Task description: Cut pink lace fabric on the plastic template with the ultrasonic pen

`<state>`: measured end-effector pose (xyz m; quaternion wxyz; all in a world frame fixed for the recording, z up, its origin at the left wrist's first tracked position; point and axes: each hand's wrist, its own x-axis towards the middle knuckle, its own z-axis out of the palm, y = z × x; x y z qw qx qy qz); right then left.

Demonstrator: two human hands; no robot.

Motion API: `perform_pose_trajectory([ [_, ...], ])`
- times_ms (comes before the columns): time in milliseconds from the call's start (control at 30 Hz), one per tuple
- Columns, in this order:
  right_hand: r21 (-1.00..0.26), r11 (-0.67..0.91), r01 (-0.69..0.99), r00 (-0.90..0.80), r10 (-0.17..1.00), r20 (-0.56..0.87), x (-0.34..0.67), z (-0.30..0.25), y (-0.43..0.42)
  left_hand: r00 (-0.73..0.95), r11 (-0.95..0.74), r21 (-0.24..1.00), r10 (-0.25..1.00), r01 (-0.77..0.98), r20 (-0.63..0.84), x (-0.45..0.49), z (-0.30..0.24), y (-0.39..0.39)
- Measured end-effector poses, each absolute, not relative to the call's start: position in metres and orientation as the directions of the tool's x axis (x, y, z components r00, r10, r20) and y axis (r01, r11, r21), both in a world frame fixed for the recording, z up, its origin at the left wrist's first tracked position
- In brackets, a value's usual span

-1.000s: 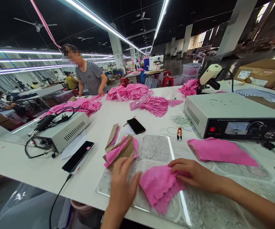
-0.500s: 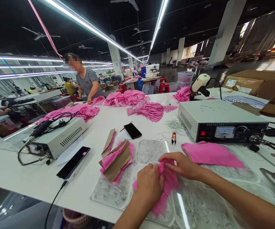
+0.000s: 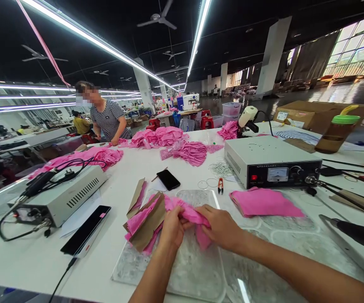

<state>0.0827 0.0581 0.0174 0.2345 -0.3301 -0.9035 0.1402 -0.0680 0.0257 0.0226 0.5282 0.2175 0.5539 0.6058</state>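
Note:
My left hand (image 3: 171, 229) and my right hand (image 3: 221, 227) are both closed on a bunched pink fabric piece (image 3: 191, 216), held just above a clear plastic mat (image 3: 197, 269) near the table's front edge. The fabric's left end touches a stack of pink pieces sandwiched in brown cardboard (image 3: 145, 221), right beside my left hand. A flat pile of pink fabric (image 3: 264, 203) lies to the right of my right hand. Small red snips (image 3: 220, 185) lie behind my hands.
A white machine with a dial (image 3: 272, 162) stands at right, another grey box with cables (image 3: 60, 198) at left. A black phone (image 3: 168, 179) and a dark tablet (image 3: 85, 229) lie on the white table (image 3: 121, 176). A person in a striped shirt (image 3: 108, 120) handles pink heaps at the far side.
Both hands gathered the flat pink piece into a bunch, lifted it and carried it left toward the cardboard stack. The view tilted and shifted left.

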Motion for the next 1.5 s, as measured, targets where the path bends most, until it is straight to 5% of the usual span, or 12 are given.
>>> perform_pose_trajectory([
  [167,-0.299,0.846,0.44,-0.704,0.532,0.47,0.094,0.024,0.115,-0.4,0.07,0.846,0.858,-0.528,-0.321,-0.072,0.029,0.028],
  [333,-0.21,0.924,0.318,-0.812,0.38,0.443,0.127,-0.007,0.12,-0.212,0.378,0.82,0.841,-0.43,-0.498,-0.061,0.002,-0.013],
  [400,-0.197,0.925,0.326,-0.839,0.379,0.391,0.144,-0.02,0.119,-0.167,0.438,0.851,0.853,-0.289,-0.495,-0.061,-0.004,-0.027],
  [500,-0.188,0.851,0.491,-0.778,0.525,0.344,0.16,-0.024,0.137,-0.17,0.117,0.939,0.983,0.323,-0.064,-0.07,-0.001,-0.031],
  [600,-0.182,0.783,0.595,-0.731,0.621,0.282,0.156,-0.016,0.17,0.098,-0.261,0.558,0.947,0.788,0.304,-0.082,0.003,-0.018],
  [733,-0.169,0.745,0.645,-0.735,0.666,0.126,0.141,-0.013,0.205,0.3,-0.357,0.225,0.92,0.907,0.252,-0.091,-0.009,-0.002],
  [933,-0.266,0.703,0.659,-0.708,0.7,0.094,0.136,-0.021,0.22,0.363,-0.376,0.005,0.896,0.926,0.256,-0.085,-0.027,-0.004],
  [1233,-0.738,0.456,0.497,-0.401,0.875,0.271,0.134,0.01,0.197,0.374,-0.402,0.148,0.909,0.904,0.185,-0.055,0.008,0.008],
  [1367,-0.93,0.186,0.317,-0.302,0.949,0.087,0.146,0.008,0.153,0.44,-0.434,0.284,0.897,0.855,0.046,-0.035,0.011,0.039],
  [1500,-0.967,-0.067,0.246,-0.286,0.948,-0.138,0.16,-0.012,0.101,0.399,-0.379,0.352,0.917,0.856,0.017,-0.026,0.001,0.058],
])
